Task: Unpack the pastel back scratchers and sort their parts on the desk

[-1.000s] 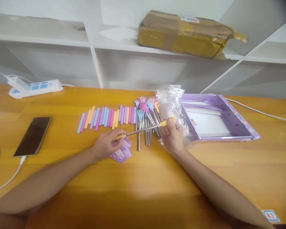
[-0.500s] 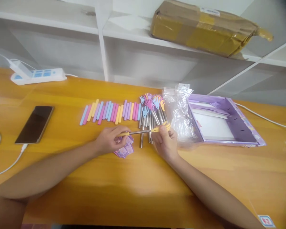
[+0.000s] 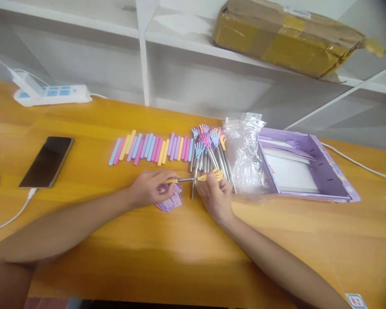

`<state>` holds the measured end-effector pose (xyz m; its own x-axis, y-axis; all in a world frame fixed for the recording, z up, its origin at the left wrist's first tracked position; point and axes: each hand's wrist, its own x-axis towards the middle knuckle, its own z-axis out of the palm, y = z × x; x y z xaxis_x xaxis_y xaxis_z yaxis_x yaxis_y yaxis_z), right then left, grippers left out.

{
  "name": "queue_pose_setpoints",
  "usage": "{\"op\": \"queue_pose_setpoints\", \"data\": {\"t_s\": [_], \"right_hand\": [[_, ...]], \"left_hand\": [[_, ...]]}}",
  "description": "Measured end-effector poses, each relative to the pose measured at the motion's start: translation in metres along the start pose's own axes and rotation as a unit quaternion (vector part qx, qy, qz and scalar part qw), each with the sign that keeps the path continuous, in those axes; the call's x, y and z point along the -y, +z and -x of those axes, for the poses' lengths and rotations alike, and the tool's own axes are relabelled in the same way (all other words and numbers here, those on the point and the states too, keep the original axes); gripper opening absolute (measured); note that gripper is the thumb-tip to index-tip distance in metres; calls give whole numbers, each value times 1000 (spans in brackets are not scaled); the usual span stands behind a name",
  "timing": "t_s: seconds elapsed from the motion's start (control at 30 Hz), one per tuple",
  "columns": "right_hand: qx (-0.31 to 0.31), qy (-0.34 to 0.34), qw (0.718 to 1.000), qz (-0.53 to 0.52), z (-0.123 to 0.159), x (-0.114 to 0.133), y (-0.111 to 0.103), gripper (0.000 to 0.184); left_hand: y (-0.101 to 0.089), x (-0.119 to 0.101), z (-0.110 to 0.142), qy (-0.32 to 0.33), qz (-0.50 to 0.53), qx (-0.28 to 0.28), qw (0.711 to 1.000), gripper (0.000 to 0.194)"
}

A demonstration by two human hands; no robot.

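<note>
A yellow back scratcher [image 3: 187, 179] with a metal rod lies level between my two hands. My left hand [image 3: 152, 187] pinches its yellow handle sleeve, partly hidden by the fingers. My right hand [image 3: 216, 195] is closed on its yellow hand-shaped head, thumb on top. Just behind the right hand lies a pile of back scratchers [image 3: 199, 150] with metal rods and blue, pink, purple and yellow heads. A row of coloured handle sleeves [image 3: 152, 148] stretches to the left of the pile. Small purple printed cards [image 3: 170, 202] lie partly under my left hand.
Clear plastic bags [image 3: 246, 154] lie between the pile and an open purple box [image 3: 336, 171] holding papers. On the left are a phone [image 3: 46, 162] on a cable and a power strip [image 3: 56, 95]. A taped carton [image 3: 286, 38] sits on the shelf behind.
My right hand has moved left toward my left hand, and less bare metal rod shows between the yellow sleeve and head. The whole view has shifted slightly.
</note>
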<state>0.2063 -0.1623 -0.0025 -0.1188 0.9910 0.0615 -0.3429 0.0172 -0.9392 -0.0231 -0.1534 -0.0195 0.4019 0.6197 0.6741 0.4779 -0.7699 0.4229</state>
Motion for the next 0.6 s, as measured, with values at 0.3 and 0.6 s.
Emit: {"op": "queue_pose_setpoints", "data": {"t_s": [0.3, 0.6], "right_hand": [[-13, -3, 1000, 2, 7, -6, 3, 61], [-44, -64, 982, 171, -10, 44, -17, 70]], "left_hand": [[-2, -1, -1, 18, -22, 12, 1000, 24], [-28, -9, -30, -72, 3, 46, 996, 17]]}}
